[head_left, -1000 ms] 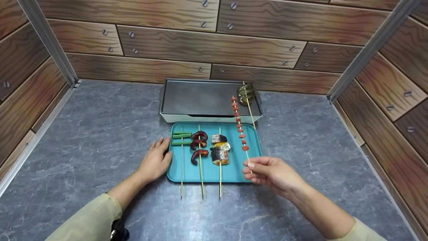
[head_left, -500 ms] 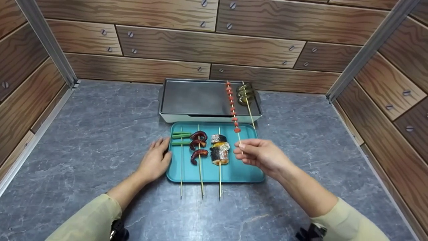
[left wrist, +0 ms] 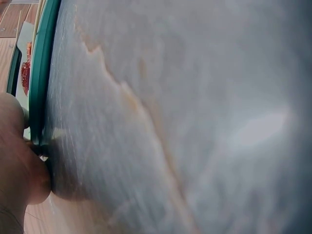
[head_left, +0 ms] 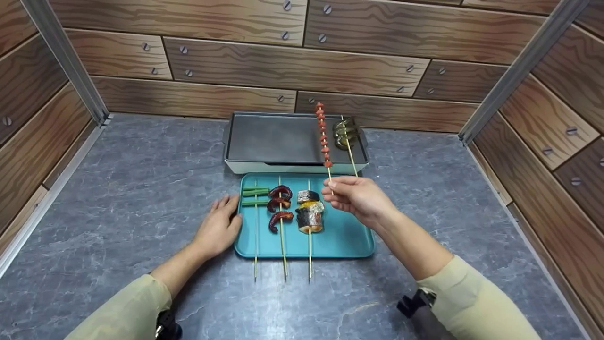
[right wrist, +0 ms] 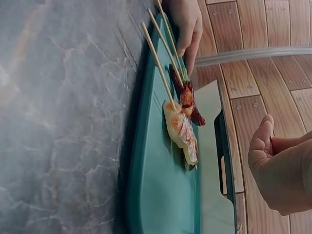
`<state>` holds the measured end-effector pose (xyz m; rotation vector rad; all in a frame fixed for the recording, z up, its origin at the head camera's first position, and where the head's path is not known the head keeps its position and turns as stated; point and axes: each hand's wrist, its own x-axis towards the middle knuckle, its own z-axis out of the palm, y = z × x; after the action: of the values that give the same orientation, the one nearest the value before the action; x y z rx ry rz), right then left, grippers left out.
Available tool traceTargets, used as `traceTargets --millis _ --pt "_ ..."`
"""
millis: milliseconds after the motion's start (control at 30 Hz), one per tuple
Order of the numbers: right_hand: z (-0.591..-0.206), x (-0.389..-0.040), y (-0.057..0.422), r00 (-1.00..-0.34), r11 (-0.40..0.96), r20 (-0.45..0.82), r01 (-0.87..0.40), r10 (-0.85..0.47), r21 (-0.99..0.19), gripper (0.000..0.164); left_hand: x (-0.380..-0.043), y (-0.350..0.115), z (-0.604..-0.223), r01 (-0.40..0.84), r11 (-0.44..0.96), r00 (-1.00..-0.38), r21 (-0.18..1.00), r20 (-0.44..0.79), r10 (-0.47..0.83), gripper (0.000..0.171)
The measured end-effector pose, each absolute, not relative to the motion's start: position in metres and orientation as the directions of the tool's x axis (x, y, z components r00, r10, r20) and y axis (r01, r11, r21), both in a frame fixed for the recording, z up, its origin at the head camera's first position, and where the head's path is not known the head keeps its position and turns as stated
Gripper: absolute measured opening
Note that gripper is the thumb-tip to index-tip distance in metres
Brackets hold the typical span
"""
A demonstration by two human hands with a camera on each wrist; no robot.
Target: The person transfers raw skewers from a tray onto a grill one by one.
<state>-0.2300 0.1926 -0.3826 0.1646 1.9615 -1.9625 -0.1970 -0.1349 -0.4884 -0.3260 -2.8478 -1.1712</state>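
Note:
My right hand (head_left: 356, 200) pinches the bare lower end of a skewer threaded with several small red pieces (head_left: 322, 137). That skewer stands tilted over the right part of the griddle (head_left: 273, 137); whether it touches the plate I cannot tell. A skewer of dark green pieces (head_left: 346, 134) lies at the griddle's right end. My left hand (head_left: 219, 226) rests at the left edge of the teal tray (head_left: 342, 243), fingers extended. On the tray lie a green vegetable skewer (head_left: 256, 191), an octopus tentacle skewer (head_left: 281, 219) and a fish skewer (head_left: 309, 219). In the right wrist view the held skewer is hidden.
The griddle stands directly behind the tray, against the wood-patterned back wall (head_left: 226, 61). Skewer ends jut over the tray's front edge onto the grey marbled table (head_left: 226, 302). Similar walls rise on both sides.
My right hand has moved forward and slightly left, carrying the red skewer from above the tray to over the griddle. My left hand has stayed in place.

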Motion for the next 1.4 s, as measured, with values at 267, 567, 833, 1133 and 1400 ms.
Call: traceTargets --millis 267,567,833,1133,1400 --pt "-0.386 -0.251 0.187 -0.927 0.007 -0.341 0.344 -0.158 -0.939 0.039 -0.198 -0.135 -0.488 0.205 0.697 -0.978 0.687 0.119 0.170 0.056" --pt "-0.392 -0.273 0.183 -0.918 -0.001 -0.374 0.378 -0.127 -0.926 0.040 -0.197 -0.136 -0.488 0.197 0.697 -0.980 0.690 0.111 0.167 0.056" --pt "-0.396 -0.286 0.178 -0.917 -0.010 -0.381 0.384 -0.116 -0.923 0.039 -0.198 -0.136 -0.489 0.210 0.689 -0.977 0.694 0.117 0.181 0.056" --pt "-0.399 -0.293 0.176 -0.911 -0.015 -0.401 0.404 -0.095 -0.914 0.036 -0.197 -0.135 -0.489 0.198 0.688 -0.979 0.698 0.108 0.173 0.056" --pt "-0.401 -0.297 0.178 -0.911 -0.016 -0.402 0.405 -0.092 -0.914 0.038 -0.197 -0.135 -0.488 0.209 0.686 -0.977 0.697 0.121 0.175 0.056"
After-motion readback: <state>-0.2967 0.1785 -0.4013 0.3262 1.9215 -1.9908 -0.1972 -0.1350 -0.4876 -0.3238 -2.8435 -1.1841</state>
